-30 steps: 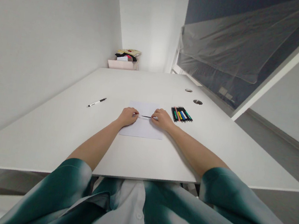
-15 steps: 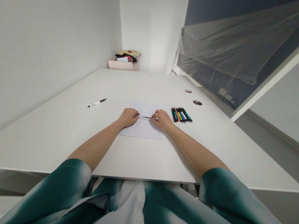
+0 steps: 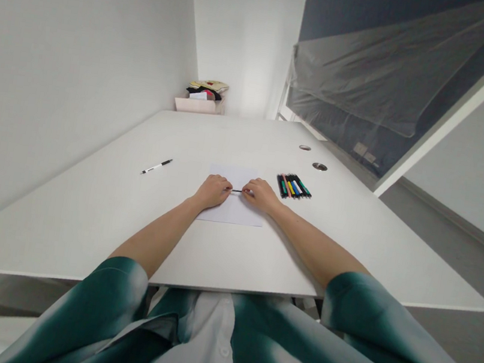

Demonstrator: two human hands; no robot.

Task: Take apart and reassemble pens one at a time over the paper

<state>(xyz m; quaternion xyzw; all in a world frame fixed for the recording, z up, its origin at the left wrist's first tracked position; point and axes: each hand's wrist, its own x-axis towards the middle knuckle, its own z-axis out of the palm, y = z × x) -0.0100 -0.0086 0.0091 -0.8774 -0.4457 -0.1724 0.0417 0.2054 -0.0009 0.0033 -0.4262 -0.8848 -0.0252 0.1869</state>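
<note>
This looks like an office or meeting room: a long white bench with two round cable grommets set into its top carries a sheet of paper and a row of colored pens. A large dark wall panel in a white frame hangs under clear plastic sheeting, above a plain grey floor.

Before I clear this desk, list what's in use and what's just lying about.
In use:
left hand
right hand
slim dark stick, between both hands
white paper sheet, under them

Lying about:
coloured markers
black-and-white pen
pink box
</note>
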